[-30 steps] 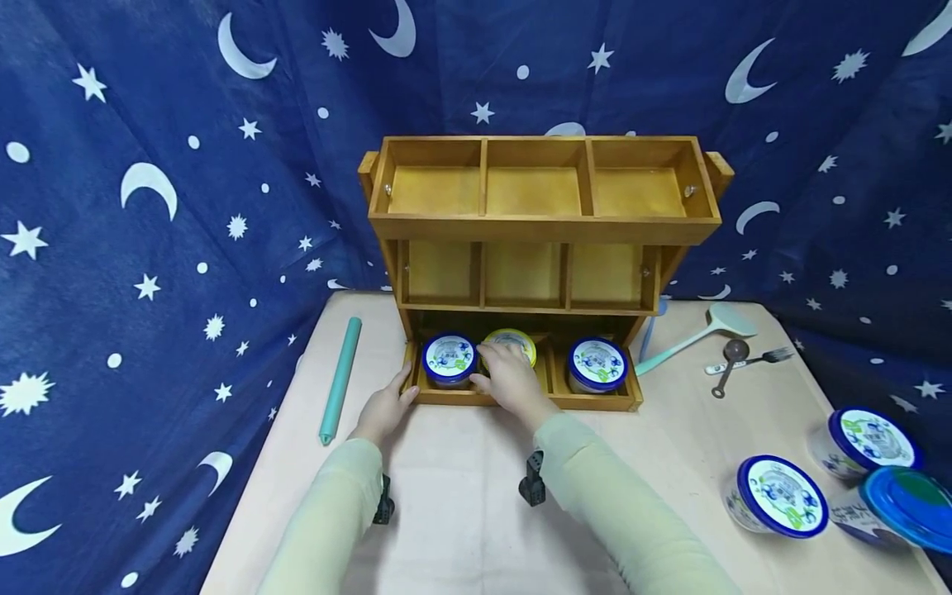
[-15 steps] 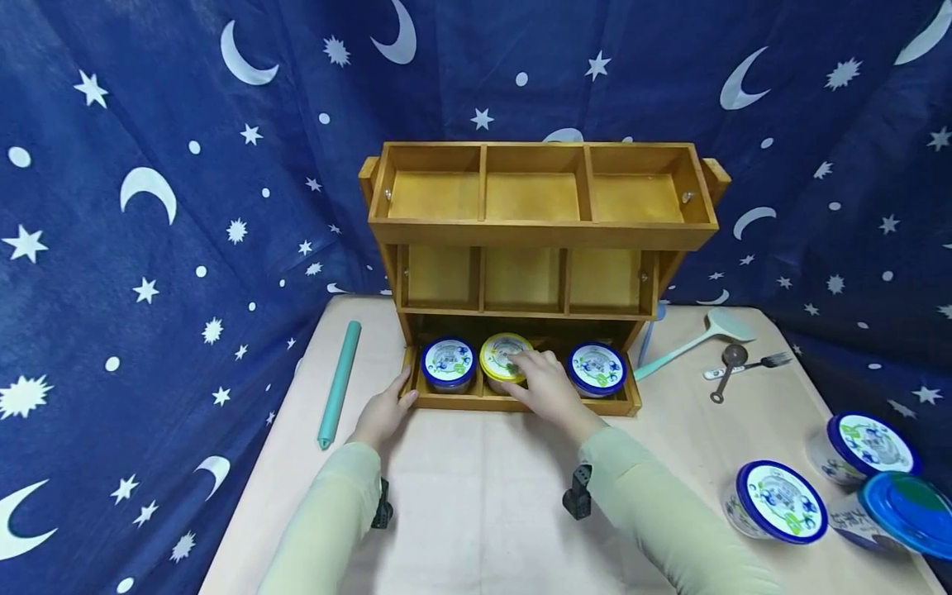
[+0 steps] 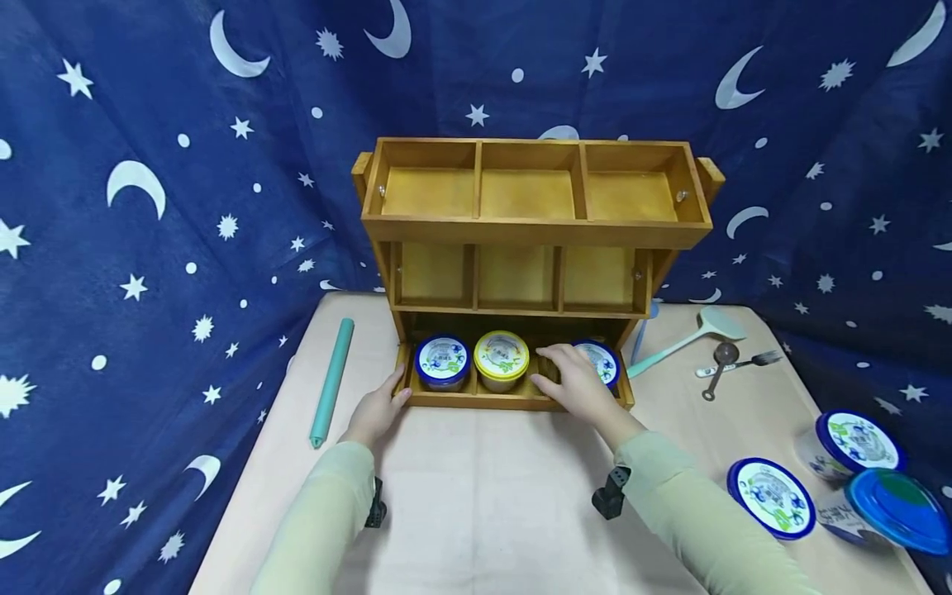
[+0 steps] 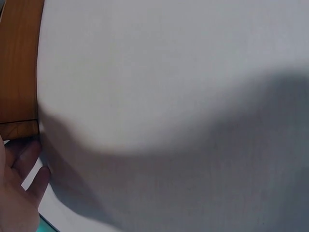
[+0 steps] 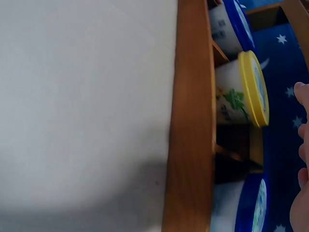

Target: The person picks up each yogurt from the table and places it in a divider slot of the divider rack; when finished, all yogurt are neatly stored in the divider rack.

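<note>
A wooden tiered rack stands at the back of the table. Its bottom tray holds a blue-lidded tub on the left, a yellow-lidded tub in the middle and another blue-lidded tub at the right. My left hand touches the tray's left front corner, fingers extended; the left wrist view shows its fingers beside the wood. Above the tray, my right hand lies between the yellow-lidded tub and the right tub, partly hiding the latter. It holds nothing, and its fingers look relaxed.
Left of the rack lies a teal rod. To the right are a pale green turner, a dark measuring spoon and a fork. More lidded tubs stand at the table's right edge. A star-patterned blue cloth hangs behind.
My right hand has left the yellow-lidded tub and moved right, toward the right blue-lidded tub. The yellow-lidded tub now shows fully. My left hand stays at the tray's corner.
</note>
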The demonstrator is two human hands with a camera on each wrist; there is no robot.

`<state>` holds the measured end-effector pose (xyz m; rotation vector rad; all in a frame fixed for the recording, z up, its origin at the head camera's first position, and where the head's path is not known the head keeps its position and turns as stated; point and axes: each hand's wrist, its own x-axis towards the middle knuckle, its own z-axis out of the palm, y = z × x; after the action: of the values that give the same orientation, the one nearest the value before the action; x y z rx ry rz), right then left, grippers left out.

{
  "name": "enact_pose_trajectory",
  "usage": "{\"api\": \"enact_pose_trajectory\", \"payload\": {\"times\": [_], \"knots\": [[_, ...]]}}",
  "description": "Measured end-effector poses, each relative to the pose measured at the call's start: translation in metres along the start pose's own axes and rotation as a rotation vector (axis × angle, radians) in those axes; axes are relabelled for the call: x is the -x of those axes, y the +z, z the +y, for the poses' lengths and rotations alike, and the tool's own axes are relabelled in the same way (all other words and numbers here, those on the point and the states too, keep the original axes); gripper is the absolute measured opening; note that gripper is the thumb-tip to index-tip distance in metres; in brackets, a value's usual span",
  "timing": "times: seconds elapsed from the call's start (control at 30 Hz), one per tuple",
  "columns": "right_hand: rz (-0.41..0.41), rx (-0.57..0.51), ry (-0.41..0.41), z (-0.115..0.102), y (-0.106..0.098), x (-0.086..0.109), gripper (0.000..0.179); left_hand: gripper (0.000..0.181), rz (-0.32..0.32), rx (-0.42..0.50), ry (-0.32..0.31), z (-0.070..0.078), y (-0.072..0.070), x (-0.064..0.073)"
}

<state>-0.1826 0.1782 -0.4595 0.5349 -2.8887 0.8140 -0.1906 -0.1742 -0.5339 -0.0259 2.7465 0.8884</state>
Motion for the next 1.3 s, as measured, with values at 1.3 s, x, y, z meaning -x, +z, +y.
{"api": "enact_pose_trajectory", "payload": {"times": [1.3], "knots": [[0.015,0.131,0.249,0.112,-0.087,0.088,0.069,0.060,-0.016,0.052,-0.047,-0.003,0.003,-0.007]]}}
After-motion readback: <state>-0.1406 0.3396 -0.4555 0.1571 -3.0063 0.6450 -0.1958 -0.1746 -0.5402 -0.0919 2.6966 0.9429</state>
